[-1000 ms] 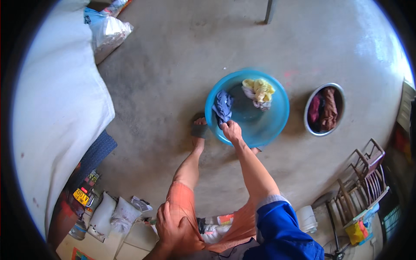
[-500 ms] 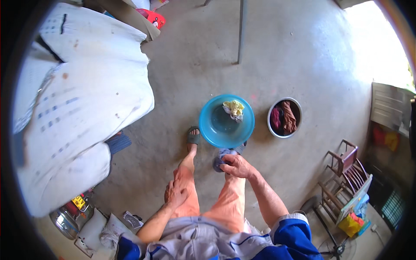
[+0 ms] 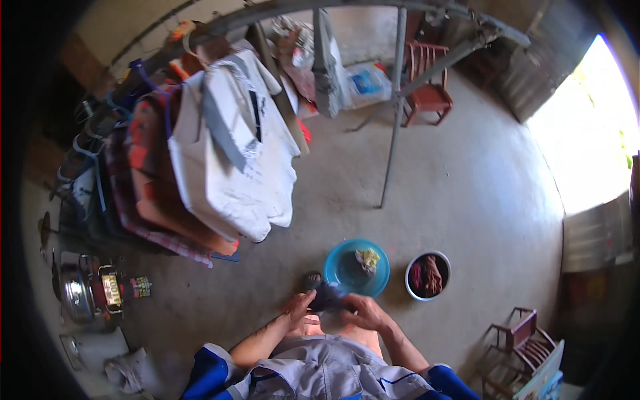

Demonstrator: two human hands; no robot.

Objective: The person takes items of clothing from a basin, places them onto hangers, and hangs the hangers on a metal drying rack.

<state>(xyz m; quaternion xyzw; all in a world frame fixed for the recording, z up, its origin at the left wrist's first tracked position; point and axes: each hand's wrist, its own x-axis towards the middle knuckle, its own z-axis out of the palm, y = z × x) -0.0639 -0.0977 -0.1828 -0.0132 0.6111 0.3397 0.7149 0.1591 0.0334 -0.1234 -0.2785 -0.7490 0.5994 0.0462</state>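
Above my lap a dark blue cloth (image 3: pixel 327 297) is stretched between my two hands and slightly blurred. My left hand (image 3: pixel 299 309) closes on its left end, while my right hand (image 3: pixel 362 311) grips the right end. Just beyond stands a round blue basin (image 3: pixel 340 270), with a crumpled yellow and grey cloth (image 3: pixel 367 260) inside it. To its right is a round metal tub (image 3: pixel 448 274) that holds dark red and brown clothes (image 3: pixel 432 276). A sandalled foot (image 3: pixel 311 280) shows beside the basin; part of it lies behind the cloth.
Clothes on hangers, a white shirt (image 3: pixel 233 180) foremost, hang at the left from a metal rack (image 3: pixel 395 147). A red-brown chair (image 3: pixel 427 97) stands at the back. Wooden chairs (image 3: pixel 523 340) are at the lower right. A motorcycle (image 3: pixel 83 287) is at the left.
My head has tilted up, bringing the rack and back wall into view. My left hand has left my thigh and taken hold of the cloth, which my right hand held alone before.
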